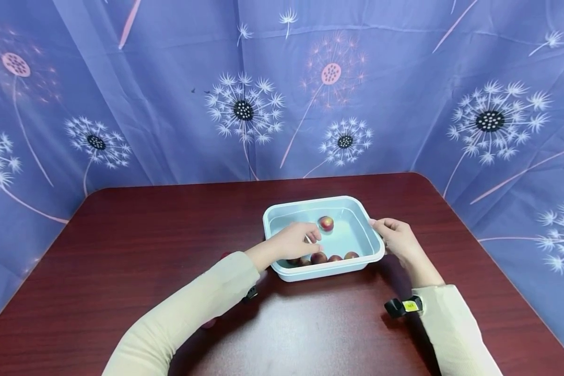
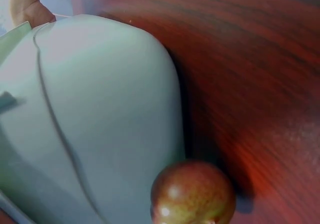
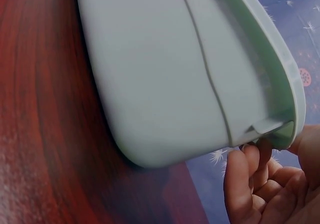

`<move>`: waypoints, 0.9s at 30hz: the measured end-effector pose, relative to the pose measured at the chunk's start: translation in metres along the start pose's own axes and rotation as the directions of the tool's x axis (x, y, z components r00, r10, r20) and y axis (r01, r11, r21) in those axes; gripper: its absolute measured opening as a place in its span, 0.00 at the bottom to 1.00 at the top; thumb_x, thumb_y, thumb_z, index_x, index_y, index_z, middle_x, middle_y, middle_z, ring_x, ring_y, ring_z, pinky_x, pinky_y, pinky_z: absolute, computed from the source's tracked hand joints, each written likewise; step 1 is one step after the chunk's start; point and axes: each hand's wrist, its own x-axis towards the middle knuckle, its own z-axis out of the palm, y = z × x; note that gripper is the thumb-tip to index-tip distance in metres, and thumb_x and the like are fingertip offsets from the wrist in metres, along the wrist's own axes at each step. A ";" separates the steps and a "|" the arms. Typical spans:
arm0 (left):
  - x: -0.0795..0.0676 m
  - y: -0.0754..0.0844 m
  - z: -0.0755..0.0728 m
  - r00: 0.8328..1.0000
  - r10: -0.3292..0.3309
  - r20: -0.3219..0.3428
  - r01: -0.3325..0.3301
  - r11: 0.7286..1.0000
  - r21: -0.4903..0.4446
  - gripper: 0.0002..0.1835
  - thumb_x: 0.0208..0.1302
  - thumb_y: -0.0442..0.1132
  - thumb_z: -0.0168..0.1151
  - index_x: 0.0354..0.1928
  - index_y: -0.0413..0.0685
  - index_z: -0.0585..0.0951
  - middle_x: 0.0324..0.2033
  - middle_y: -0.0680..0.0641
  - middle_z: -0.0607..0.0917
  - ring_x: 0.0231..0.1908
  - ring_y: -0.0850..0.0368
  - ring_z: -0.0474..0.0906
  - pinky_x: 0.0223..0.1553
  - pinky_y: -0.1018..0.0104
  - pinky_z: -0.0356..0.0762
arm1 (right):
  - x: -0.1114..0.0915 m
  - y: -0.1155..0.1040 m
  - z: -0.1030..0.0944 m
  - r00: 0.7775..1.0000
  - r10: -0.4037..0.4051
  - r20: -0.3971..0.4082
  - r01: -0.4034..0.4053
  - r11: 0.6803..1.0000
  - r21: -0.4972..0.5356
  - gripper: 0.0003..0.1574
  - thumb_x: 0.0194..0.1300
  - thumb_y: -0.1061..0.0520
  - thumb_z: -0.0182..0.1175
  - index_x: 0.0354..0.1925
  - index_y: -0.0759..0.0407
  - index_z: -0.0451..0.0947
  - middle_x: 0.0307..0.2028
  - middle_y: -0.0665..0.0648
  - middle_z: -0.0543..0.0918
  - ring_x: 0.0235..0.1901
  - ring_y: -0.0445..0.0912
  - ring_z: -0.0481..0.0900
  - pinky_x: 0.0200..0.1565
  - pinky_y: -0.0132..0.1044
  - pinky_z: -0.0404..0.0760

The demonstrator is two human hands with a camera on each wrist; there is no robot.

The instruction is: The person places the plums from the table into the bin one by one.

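Observation:
A light blue plastic basin [image 1: 352, 230] stands on the table with several plums inside. One red and yellow plum [image 1: 326, 223] lies toward its far side; others, like this dark plum [image 1: 318, 258], line the near wall. My left hand [image 1: 295, 241] reaches over the basin's near left part, fingers loosely bent, with no fruit visible between them. My right hand [image 1: 397, 237] pinches the rim at the right end, as the right wrist view shows with fingers [image 3: 237, 179] under the lip. Beside the basin's outer wall sits another plum [image 2: 194, 193] in the left wrist view.
The dark red wooden table [image 1: 145, 235] extends around the basin. Partly hidden by the left sleeve is a reddish round thing [image 1: 209, 323]. A blue curtain [image 1: 169, 78] with dandelion prints hangs behind the table.

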 end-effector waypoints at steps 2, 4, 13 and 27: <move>0.000 -0.001 0.001 0.999 0.015 -0.031 -0.016 1.000 -0.024 0.11 0.61 0.38 0.61 0.42 0.39 0.78 0.39 0.43 0.85 0.40 0.53 0.81 0.43 0.71 0.75 | 0.000 0.000 0.000 1.000 -0.002 -0.002 0.002 1.000 0.000 0.21 0.70 0.47 0.53 0.39 0.66 0.75 0.20 0.45 0.75 0.20 0.36 0.75 0.23 0.33 0.79; 0.000 -0.001 0.001 0.998 0.030 -0.057 -0.033 0.998 -0.051 0.10 0.61 0.38 0.60 0.41 0.40 0.79 0.38 0.43 0.85 0.40 0.53 0.81 0.41 0.73 0.75 | 0.000 0.001 0.001 1.000 -0.010 -0.004 0.010 1.000 -0.003 0.21 0.70 0.47 0.53 0.39 0.66 0.75 0.20 0.45 0.75 0.20 0.36 0.75 0.23 0.32 0.79; -0.006 0.015 -0.012 0.992 0.042 -0.117 -0.056 0.991 -0.122 0.09 0.63 0.37 0.60 0.42 0.40 0.79 0.39 0.45 0.84 0.40 0.53 0.80 0.44 0.72 0.75 | -0.002 0.002 0.003 1.000 -0.020 -0.022 0.020 0.999 -0.027 0.26 0.70 0.45 0.52 0.44 0.70 0.74 0.21 0.45 0.77 0.21 0.37 0.76 0.23 0.33 0.79; -0.024 0.036 -0.039 0.987 0.073 -0.143 -0.086 0.992 -0.090 0.09 0.65 0.38 0.59 0.43 0.40 0.79 0.41 0.45 0.83 0.42 0.53 0.79 0.43 0.70 0.76 | -0.004 0.000 0.001 1.000 -0.027 -0.002 0.027 0.999 -0.041 0.28 0.70 0.47 0.53 0.46 0.74 0.73 0.20 0.45 0.77 0.20 0.36 0.76 0.24 0.33 0.80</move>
